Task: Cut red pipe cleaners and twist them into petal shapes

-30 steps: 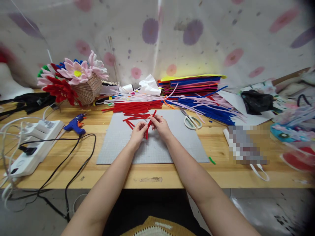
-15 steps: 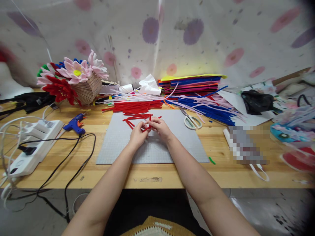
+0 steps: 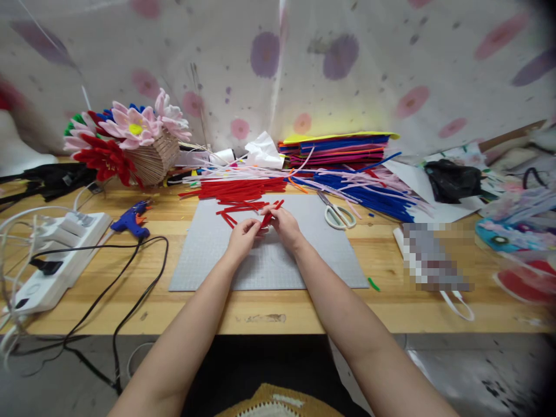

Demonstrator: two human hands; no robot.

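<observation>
Your two hands meet over the middle of the grey mat [image 3: 321, 267], which lies on the wooden bench [image 3: 347, 315]. Your left hand [image 3: 243, 237] pinches the near end of a red fuzzy stem [image 3: 267, 218] between thumb and fingertips, while your right hand [image 3: 284, 225] pinches it a little farther up, its fingers curled; one red end pokes out beyond the right hand, toward the far right. Your fingers cover too much to tell whether you hold one piece or several. Just beyond your left hand, loose red pieces [image 3: 228, 219] lie on the far part of the mat, and beyond those a red bundle [image 3: 243, 188] lies across its far edge. To the right, scissors [image 3: 329, 202] rest at the mat's far right, near a spread of blue stems [image 3: 395, 204]. A short green piece [image 3: 373, 284] lies just off the mat's near right corner. On the left you have a blue glue gun [image 3: 130, 221] beside a white power strip [image 3: 52, 281], with fuzzy flowers [image 3: 147, 130] farther back.
</observation>
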